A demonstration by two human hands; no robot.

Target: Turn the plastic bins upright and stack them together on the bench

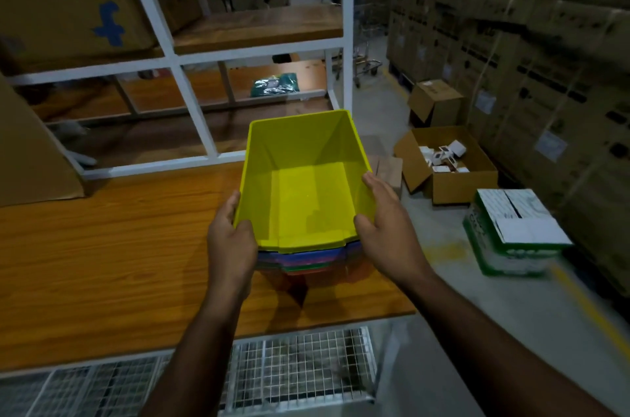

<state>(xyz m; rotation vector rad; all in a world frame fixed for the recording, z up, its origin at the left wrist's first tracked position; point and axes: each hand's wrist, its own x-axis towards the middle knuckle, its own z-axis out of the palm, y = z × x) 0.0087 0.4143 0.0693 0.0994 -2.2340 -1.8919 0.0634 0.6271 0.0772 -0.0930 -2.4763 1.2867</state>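
Note:
An upright yellow plastic bin (306,178) sits nested on top of a stack of coloured bins (306,263), whose purple, blue and green rims show below it. The stack stands near the right end of the wooden bench (102,263). My left hand (231,242) grips the yellow bin's near left corner, thumb over the rim. My right hand (385,222) holds the near right corner, fingers along the outer wall and thumb at the rim.
A white metal shelf frame (191,103) rises behind the bench. A large cardboard box (30,157) leans at the left. On the floor to the right are open cardboard boxes (446,167) and a green-and-white carton (511,232). A wire mesh rack (300,369) lies below the bench edge.

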